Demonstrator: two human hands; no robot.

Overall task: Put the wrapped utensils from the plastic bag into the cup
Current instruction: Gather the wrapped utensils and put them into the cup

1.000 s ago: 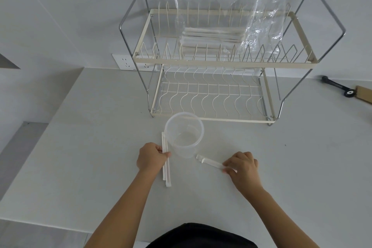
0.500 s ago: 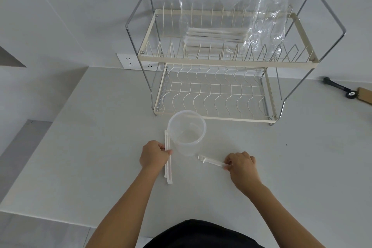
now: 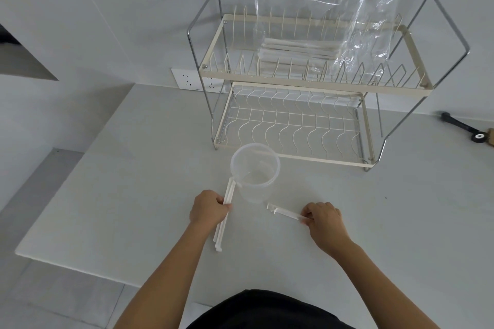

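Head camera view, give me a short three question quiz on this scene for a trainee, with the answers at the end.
1. True or false: the clear cup already holds wrapped utensils.
2. Which hand grips the bundle of wrapped utensils beside the cup? A) left hand B) right hand C) neither
3. Fill in: the plastic bag with the remaining utensils sits on the ____ tier of the dish rack.

Key
1. False; it looks empty.
2. A; the left hand grips the bundle, while the right hand grips a single wrapped utensil lying on the counter.
3. Top.
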